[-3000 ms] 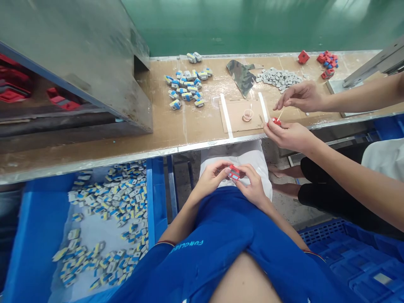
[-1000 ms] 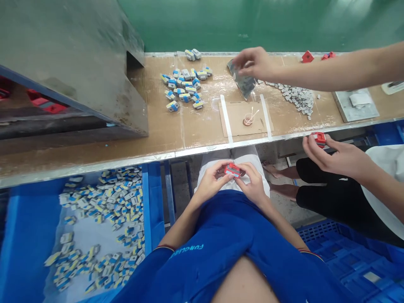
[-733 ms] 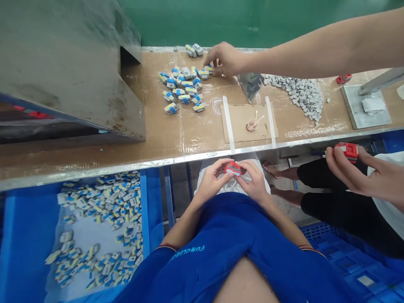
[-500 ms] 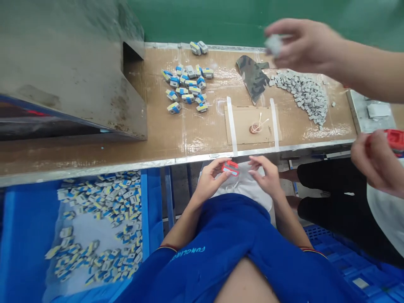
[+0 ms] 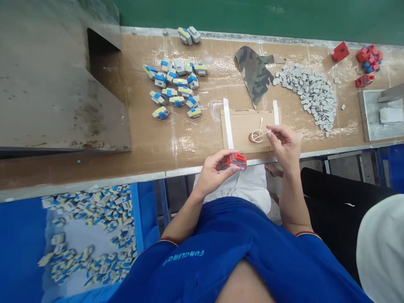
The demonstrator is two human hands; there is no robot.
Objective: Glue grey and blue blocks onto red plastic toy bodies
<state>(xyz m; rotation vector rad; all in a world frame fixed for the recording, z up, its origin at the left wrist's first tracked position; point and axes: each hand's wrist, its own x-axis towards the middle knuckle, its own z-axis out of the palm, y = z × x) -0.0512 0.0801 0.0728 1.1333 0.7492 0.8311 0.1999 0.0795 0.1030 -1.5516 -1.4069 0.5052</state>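
My left hand point(image 5: 212, 173) grips a red and grey toy car body point(image 5: 237, 160) by its end, just off the table's front edge. Over the cardboard pad point(image 5: 241, 122), my right hand point(image 5: 286, 145) pinches the end of a cotton swab point(image 5: 264, 134). The swab's far end reaches into a small round dish point(image 5: 254, 136). Another cotton swab point(image 5: 261, 123) leans in the same dish. White tape strips point(image 5: 227, 126) run over the pad's sides.
Grey, blue and yellow toy pieces point(image 5: 176, 90) lie on the table and fill a blue bin point(image 5: 135, 219) below. Camouflage cloth point(image 5: 254, 73), a grey parts heap point(image 5: 311, 92), red toy parts point(image 5: 369, 59) and a metal tray point(image 5: 368, 126) lie rightward. A metal housing point(image 5: 63, 84) stands left. Someone sits at right.
My right hand has moved up and right from near the toy car body and taken hold of a cotton swab. The co-worker's hands have left the view. The camera view has shifted.
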